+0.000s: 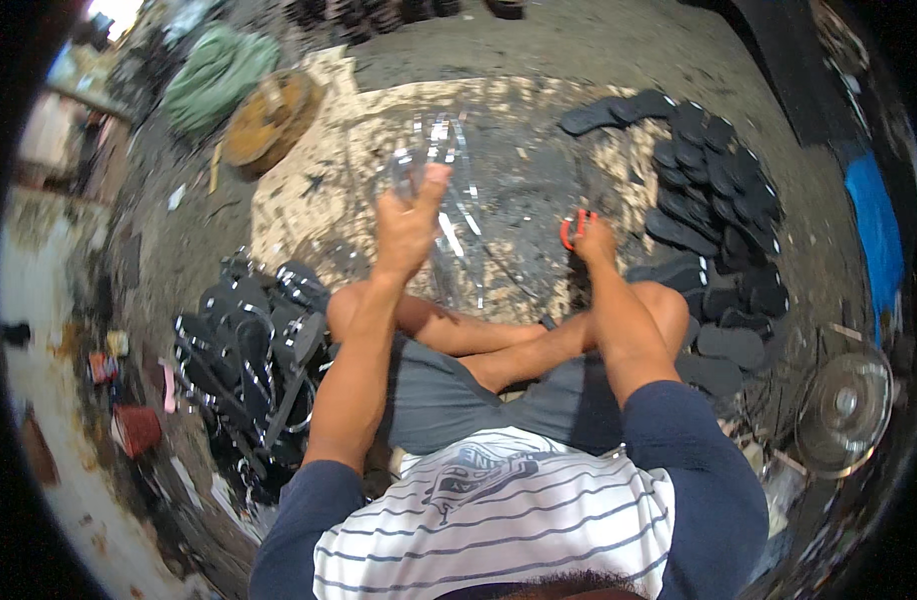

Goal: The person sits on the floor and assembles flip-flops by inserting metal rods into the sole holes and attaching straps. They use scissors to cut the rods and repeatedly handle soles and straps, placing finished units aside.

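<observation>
My left hand (409, 228) is raised over the mat, its fingers closed round a bunch of shiny, clear-looking straps (441, 140). Some of those strips trail down below the hand, blurred by motion. In my right hand (597, 243) is a hand tool with red handles (569, 234); its working end is too blurred to make out. Beneath both hands lies a worn, stained tan mat (379, 100). Dark sandals with shiny straps (249, 350) are heaped beside my left knee.
Black shoe soles (719, 170) lie in overlapping rows at the right. A round, rusty-brown block (269, 120) and a green sack (219, 75) are at the far left. A round fan-like object (844, 405) stands at the right. My crossed legs border the mat.
</observation>
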Motion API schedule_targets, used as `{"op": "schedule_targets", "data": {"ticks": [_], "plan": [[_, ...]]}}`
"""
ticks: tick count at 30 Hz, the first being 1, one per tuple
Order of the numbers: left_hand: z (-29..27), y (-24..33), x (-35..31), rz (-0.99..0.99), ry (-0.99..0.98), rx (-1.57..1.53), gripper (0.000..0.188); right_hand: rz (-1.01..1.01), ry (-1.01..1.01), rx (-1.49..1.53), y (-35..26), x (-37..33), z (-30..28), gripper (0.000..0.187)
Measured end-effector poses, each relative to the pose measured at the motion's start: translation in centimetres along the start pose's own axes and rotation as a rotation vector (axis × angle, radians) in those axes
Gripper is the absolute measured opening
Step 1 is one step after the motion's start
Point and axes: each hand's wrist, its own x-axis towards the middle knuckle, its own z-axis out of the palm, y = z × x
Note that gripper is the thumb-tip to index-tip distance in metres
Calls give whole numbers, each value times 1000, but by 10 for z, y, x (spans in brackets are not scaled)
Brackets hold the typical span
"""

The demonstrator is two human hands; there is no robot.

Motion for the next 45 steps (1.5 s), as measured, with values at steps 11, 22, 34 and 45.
{"op": "schedule_targets", "data": {"ticks": [11,22,34,45], "plan": [[-34,-7,-13,112,-98,150,23,-420,-512,1269,-121,-180,-154,31],[-7,11,-36,243,-251,253,27,-504,-996,1160,-104,-241,-178,60],[-3,19,-58,625,-418,405,42,-433,-938,1349,-123,-249,-185,73],[-9,6,-44,727,-566,419,39,-508,-958,1149,-103,-248,-199,60]]}}
